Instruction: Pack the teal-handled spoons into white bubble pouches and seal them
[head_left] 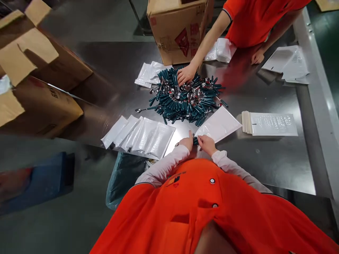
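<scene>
Green-handled spoons (195, 141) at centre, just below middle of frame, clamped in left hand (187, 142), bowls poking out leftward. Right hand (208, 144) at handle ends, fingers together; cannot tell what they grip. White mailer (218, 124) just above right hand. Spoon pile (185, 102) beyond, co-worker's hand (186, 74) on it. Overlapping padded mailers (144, 135) left; mailer stack (274, 124) right.
</scene>
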`<state>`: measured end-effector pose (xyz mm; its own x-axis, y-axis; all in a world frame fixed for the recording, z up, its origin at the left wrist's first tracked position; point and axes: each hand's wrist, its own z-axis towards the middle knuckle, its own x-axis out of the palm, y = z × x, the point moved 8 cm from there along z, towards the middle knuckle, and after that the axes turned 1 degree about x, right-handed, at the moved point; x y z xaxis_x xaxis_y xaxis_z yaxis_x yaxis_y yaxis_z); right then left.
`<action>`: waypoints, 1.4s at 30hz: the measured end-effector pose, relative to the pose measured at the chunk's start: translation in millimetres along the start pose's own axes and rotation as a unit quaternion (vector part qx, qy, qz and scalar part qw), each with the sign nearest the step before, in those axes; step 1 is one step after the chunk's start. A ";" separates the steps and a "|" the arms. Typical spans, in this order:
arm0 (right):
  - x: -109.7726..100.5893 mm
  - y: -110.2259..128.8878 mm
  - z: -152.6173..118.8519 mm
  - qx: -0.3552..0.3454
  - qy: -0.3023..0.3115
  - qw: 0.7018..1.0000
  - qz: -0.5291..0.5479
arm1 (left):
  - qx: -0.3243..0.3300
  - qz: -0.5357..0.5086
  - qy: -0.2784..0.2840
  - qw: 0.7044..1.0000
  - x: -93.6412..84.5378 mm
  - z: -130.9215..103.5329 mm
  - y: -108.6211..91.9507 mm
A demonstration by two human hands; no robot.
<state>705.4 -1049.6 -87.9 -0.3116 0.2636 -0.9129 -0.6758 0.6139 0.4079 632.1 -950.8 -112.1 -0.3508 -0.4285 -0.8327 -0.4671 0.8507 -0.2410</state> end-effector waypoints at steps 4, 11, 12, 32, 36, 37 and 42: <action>-23.8 5.2 7.2 -0.041 -0.040 0.998 0.000 | 0.026 -0.100 0.000 0.995 -13.9 8.4 2.5; -39.0 13.8 9.7 -0.050 -0.050 0.997 0.002 | 0.081 -0.160 -0.006 0.984 -13.7 10.1 -12.0; -36.9 18.1 7.6 -0.040 -0.047 0.998 0.006 | 0.057 -0.130 -0.020 0.990 -15.0 8.9 -12.1; -82.4 80.2 54.0 -0.173 0.196 0.858 0.442 | 0.346 0.285 -0.305 0.840 -191.5 -98.6 -82.4; -91.0 88.9 38.0 -0.139 0.093 0.835 0.525 | 0.269 0.148 -0.313 0.899 -258.5 -116.2 -51.8; -91.1 90.1 32.5 -0.130 0.087 0.828 0.538 | 0.255 0.101 -0.285 0.919 -265.1 -113.6 -43.8; -77.0 78.9 6.9 -0.084 0.059 0.815 0.571 | 0.354 -0.023 -0.051 0.934 -200.9 -96.5 -46.3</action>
<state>680.7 -1016.4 14.5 -0.8563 0.5123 0.0659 0.0202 -0.0943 0.9953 645.8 -933.6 114.5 -0.2483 -0.4687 -0.8477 0.1857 0.8359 -0.5166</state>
